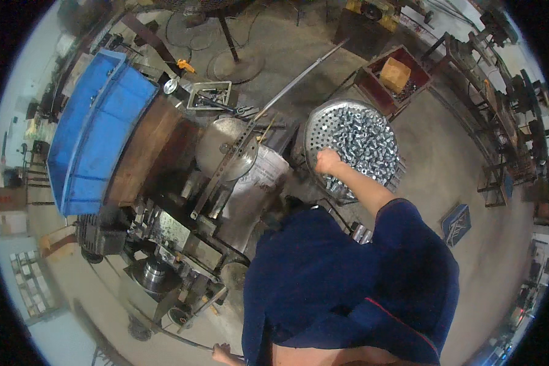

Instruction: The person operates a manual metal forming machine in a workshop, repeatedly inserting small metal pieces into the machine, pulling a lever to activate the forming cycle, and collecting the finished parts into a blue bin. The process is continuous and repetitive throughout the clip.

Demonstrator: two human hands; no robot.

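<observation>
My right hand (328, 161) is at the left part of a round metal tray (316, 133) with holes in its bottom. Its fingers are curled closed, and what they may hold is hidden. Many short shiny metal fittings (363, 137), like small threaded sleeves, are heaped in the tray beside and beyond the hand. Down at the lower edge, my left hand (224, 354) is closed around a long thin lever bar (180, 337). The bar runs up and left toward a greasy machine (174, 229).
A slanted metal pole (299, 76) rises from a round plate (216, 146) on the machine. Left stands a big blue bin (97, 128). Beyond the tray is a red-brown metal box (378, 79) with a yellow block. A blue tray (455, 224) lies on the floor at right.
</observation>
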